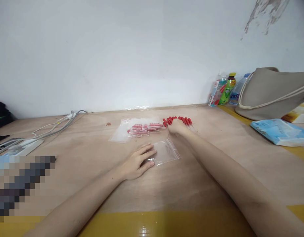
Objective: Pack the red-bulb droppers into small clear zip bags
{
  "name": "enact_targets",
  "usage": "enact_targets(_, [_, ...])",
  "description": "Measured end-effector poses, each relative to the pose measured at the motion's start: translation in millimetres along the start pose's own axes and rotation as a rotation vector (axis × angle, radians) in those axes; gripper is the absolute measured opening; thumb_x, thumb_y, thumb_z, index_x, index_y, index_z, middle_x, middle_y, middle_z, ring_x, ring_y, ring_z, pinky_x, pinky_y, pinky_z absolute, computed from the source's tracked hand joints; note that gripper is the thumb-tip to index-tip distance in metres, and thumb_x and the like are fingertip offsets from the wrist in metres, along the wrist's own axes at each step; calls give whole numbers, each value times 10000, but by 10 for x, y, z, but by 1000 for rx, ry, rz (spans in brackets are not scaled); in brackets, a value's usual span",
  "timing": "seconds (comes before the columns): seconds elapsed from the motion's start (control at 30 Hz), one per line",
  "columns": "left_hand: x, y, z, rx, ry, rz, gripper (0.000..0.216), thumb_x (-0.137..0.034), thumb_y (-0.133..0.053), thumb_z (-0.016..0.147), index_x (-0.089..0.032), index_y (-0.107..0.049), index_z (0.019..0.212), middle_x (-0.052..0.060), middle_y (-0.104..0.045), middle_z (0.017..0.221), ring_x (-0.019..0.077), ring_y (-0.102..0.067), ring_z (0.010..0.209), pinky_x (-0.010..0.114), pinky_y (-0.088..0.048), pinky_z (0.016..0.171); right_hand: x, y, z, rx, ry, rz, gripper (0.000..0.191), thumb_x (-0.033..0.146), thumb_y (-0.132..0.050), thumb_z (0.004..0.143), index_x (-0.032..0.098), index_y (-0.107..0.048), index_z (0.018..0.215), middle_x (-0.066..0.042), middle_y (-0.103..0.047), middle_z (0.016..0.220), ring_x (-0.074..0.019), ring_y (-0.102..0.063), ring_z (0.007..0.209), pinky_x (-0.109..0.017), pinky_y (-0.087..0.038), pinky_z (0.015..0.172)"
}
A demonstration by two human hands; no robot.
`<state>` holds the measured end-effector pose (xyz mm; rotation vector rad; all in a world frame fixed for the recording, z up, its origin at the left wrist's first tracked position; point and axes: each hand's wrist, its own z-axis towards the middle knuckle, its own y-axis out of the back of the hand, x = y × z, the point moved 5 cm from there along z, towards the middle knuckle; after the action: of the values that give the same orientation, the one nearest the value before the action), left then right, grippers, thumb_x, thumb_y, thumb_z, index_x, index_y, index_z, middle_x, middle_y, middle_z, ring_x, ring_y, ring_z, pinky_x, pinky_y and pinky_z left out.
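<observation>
My left hand (pixel 137 161) lies flat on the wooden table (pixel 92 184), fingers spread, pressing the near edge of an empty clear zip bag (pixel 166 152). My right hand (pixel 176 126) reaches farther out and rests on a loose row of red-capped droppers (pixel 183 119), its fingers curled down among them; whether it grips any I cannot make out. To the left of that row lie clear bags filled with red-capped droppers (pixel 142 129).
Cables and a white power strip (pixel 30 142) lie at the left. Bottles (pixel 226 89), a beige bag (pixel 272 92) and a blue packet (pixel 280 131) stand at the right by the wall. Yellow tape runs along the table's near edge.
</observation>
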<state>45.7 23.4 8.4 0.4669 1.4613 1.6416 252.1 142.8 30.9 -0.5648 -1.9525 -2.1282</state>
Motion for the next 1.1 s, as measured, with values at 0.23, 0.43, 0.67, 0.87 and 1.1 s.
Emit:
enact_targets(0.23, [1, -17, 29, 62, -7, 2, 429, -388, -429, 914, -244, -440, 1318, 82, -400, 1392, 246, -364, 1287, 447, -339, 1052, -473, 117, -378, 7, 180, 601, 183, 258, -486, 775, 136, -545, 899, -10, -594, 664, -115, -553, 573, -219, -416, 529])
enact_targets(0.43, [7, -23, 62, 92, -27, -31, 438, -392, -430, 913, -257, -423, 1329, 72, -389, 1401, 242, -359, 1291, 435, -332, 1058, -687, -73, -731, 127, 159, 1122, 885, 253, -645, 646, 220, -86, 1330, 91, -519, 645, -95, -507, 406, -210, -417, 377])
enact_targets(0.67, [-3, -12, 57, 114, -12, -28, 441, -398, -415, 918, -246, -421, 1332, 78, -381, 1406, 241, -349, 1298, 434, -313, 1069, -580, -149, -818, 25, 69, 1225, 1009, 165, -673, 620, 223, 25, 1346, 100, -540, 591, -152, -623, 509, -284, -559, 512])
enact_targets(0.87, [16, -31, 57, 116, -24, -23, 443, -404, -405, 922, -264, -399, 1342, 70, -369, 1414, 233, -349, 1297, 435, -316, 1064, -603, -174, -788, 43, -27, 1324, 712, 181, -560, 723, 226, -111, 1274, 64, -586, 582, -159, -630, 483, -278, -546, 481])
enact_targets(1.1, [14, -27, 53, 115, -15, -28, 446, -408, -408, 920, -263, -399, 1342, 72, -372, 1412, 239, -353, 1294, 440, -316, 1060, -708, -174, -759, 0, -77, 1362, 533, 254, -508, 738, 245, -187, 1163, 83, -533, 569, -154, -603, 437, -270, -515, 439])
